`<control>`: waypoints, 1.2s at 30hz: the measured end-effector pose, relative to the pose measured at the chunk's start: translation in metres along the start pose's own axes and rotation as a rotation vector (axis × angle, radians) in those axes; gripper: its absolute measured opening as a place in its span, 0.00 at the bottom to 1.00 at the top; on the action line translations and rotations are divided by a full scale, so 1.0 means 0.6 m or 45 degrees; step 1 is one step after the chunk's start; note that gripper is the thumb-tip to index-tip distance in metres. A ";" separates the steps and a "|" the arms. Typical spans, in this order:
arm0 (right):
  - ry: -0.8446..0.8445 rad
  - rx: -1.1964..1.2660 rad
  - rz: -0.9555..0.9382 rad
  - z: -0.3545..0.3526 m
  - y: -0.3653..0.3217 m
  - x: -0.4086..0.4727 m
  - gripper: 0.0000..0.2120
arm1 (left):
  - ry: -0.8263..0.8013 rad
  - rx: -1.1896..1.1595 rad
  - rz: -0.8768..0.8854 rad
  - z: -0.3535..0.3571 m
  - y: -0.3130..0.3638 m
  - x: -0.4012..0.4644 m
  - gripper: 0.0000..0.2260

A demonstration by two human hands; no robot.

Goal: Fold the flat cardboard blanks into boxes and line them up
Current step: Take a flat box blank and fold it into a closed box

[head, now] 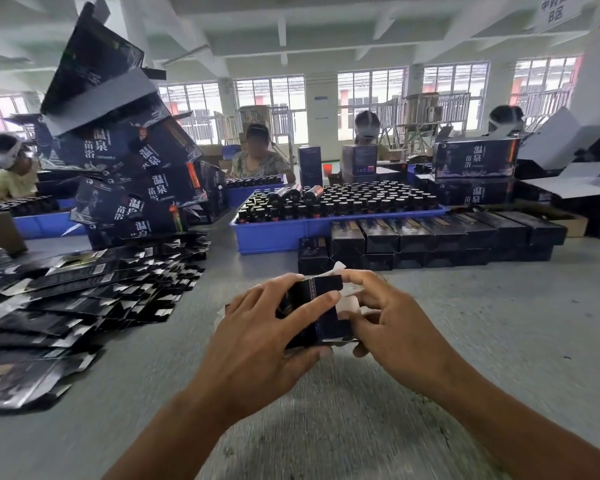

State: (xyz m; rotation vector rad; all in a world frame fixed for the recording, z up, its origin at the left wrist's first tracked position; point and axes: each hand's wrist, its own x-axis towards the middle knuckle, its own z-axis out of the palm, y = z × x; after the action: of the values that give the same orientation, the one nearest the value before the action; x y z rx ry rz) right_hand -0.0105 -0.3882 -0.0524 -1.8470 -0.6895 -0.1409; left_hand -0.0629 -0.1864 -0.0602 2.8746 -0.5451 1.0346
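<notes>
Gripping the box (312,310) between them, left hand (267,337) wraps its near-left side; right hand (388,327) pinches the right-end flaps. Its long axis runs left-right, equally near both hands.

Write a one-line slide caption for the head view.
Both hands, left and right, fold a small dark cardboard box before a row of finished dark boxes.

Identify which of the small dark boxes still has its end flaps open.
The box gripped between the left hand and right hand: pale flaps stick out. The folded boxes in the row behind look closed.
</notes>
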 end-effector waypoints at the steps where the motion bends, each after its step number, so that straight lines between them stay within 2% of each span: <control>1: 0.004 -0.013 -0.011 0.001 0.000 -0.001 0.24 | 0.002 -0.015 -0.008 -0.001 0.000 0.000 0.29; 9: 0.069 -0.009 -0.106 0.002 -0.006 -0.002 0.26 | 0.098 -0.030 -0.022 -0.005 0.005 0.004 0.25; 14: 0.143 -0.014 -0.055 0.003 0.001 -0.001 0.17 | 0.120 -0.103 -0.008 -0.002 0.003 0.003 0.28; 16: 0.166 -0.015 -0.041 0.005 0.003 -0.001 0.18 | 0.124 -0.114 -0.005 -0.001 0.003 0.003 0.28; 20: 0.148 -0.114 -0.110 0.006 -0.002 -0.005 0.26 | 0.144 -0.141 -0.010 0.002 0.005 0.002 0.27; 25: 0.148 -0.201 -0.130 0.005 -0.004 -0.008 0.21 | 0.173 -0.151 -0.015 0.005 0.008 0.002 0.27; 30: 0.126 -0.251 -0.128 0.003 -0.006 -0.008 0.15 | 0.152 -0.091 -0.010 0.007 0.006 0.002 0.35; 34: 0.110 -0.252 -0.122 0.004 -0.006 -0.008 0.15 | 0.133 -0.080 -0.008 0.007 0.000 0.001 0.28; 36: 0.056 -0.213 -0.106 0.001 -0.005 -0.009 0.19 | 0.132 -0.109 -0.018 0.007 -0.004 -0.001 0.26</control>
State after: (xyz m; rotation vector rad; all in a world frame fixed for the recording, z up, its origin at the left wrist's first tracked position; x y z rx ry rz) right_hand -0.0168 -0.3889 -0.0524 -1.9690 -0.7427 -0.3011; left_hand -0.0599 -0.1844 -0.0636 2.7293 -0.5474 1.1225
